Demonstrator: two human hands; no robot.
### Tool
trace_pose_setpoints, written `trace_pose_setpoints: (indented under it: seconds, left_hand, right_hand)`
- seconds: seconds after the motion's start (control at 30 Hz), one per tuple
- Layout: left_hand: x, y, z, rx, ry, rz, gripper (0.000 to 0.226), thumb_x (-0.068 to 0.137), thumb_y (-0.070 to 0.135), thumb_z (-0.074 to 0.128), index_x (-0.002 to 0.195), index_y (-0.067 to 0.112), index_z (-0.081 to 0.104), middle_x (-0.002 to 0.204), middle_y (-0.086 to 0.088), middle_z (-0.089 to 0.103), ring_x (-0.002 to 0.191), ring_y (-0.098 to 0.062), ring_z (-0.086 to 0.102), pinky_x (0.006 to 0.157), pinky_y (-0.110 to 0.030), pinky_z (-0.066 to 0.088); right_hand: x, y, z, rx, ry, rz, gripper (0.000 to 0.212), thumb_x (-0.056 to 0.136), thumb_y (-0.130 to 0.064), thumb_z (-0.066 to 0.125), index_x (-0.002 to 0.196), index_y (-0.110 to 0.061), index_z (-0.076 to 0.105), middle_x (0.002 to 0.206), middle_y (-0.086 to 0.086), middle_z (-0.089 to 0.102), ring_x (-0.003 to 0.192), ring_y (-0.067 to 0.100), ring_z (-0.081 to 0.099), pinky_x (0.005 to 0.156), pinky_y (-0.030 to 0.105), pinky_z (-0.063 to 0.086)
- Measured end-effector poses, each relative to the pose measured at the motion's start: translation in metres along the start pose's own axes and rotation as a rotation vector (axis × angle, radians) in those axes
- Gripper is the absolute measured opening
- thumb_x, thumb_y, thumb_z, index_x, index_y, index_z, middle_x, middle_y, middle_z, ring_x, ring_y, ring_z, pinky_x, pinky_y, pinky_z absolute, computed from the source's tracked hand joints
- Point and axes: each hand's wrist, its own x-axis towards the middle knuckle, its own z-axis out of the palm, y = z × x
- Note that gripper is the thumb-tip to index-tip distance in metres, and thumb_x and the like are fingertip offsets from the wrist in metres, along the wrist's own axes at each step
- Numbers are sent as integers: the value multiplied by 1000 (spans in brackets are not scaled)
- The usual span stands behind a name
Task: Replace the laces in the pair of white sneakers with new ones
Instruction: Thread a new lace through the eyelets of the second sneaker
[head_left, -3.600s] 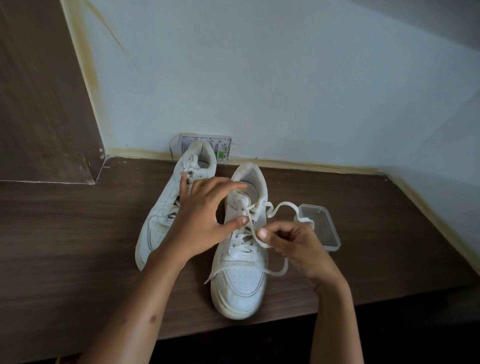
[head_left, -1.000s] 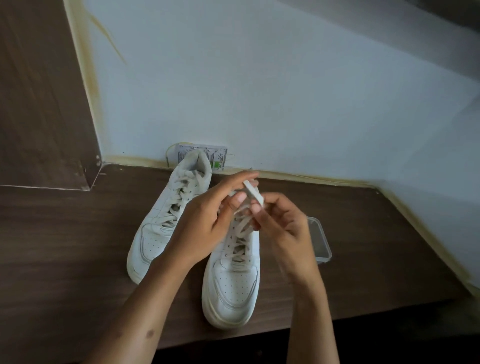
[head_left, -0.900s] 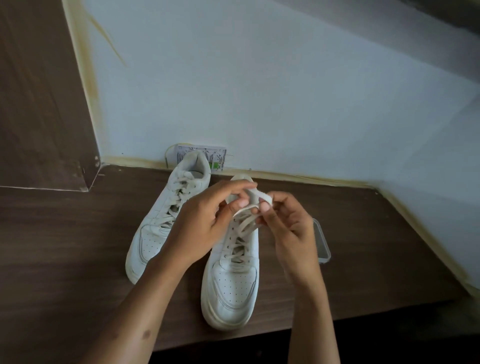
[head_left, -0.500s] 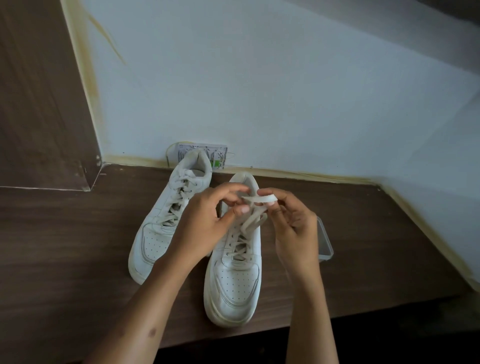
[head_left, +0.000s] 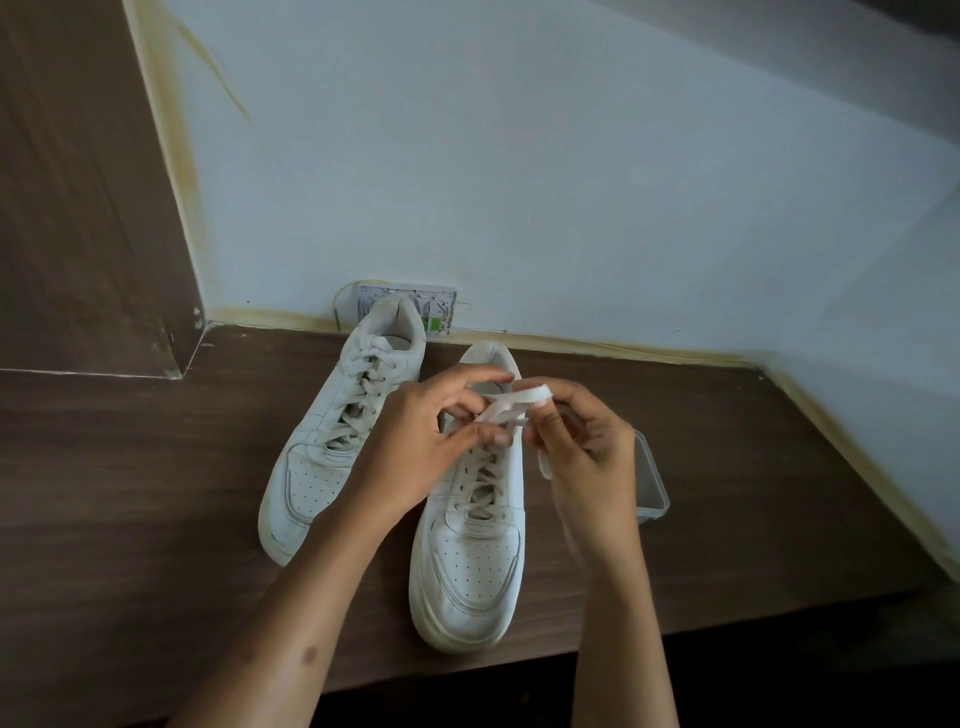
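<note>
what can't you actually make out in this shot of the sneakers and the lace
All from the head view:
- Top eyelets and tongue of the right sneaker: covered by the left hand and right hand.
- How the lace runs between the fingers: partly hidden, slightly blurred.
- Clear plastic container: mostly behind the right hand; contents unreadable.
- Wall socket plate: partly blocked by the left sneaker's heel.
- Elbows: cut off by the bottom edge.
</note>
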Motion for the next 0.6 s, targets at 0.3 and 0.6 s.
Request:
trace_pose_setpoints:
  seconds: [0.3, 0.6]
  left_hand:
    - [-4, 8, -1, -218, -107, -125, 43, 85, 29, 70, 126, 25, 60, 92, 4, 73, 83, -11, 70, 79, -29, 57]
    - [-2, 8, -10, -338, -193, -226, 32, 82, 12, 73, 110, 21, 59, 84, -1, 77, 83, -14, 72, 83, -18, 50]
  right_hand:
    - [0, -5, 1, 94, 49, -15, 13, 96, -2, 53, 92, 0, 65, 70, -5, 63, 64, 4, 57, 60, 15, 44]
    - [1, -2, -3, 119, 110, 32, 13, 96, 1, 53, 91, 0, 65, 77, 2, 66, 70, 9, 59, 64, 19, 47]
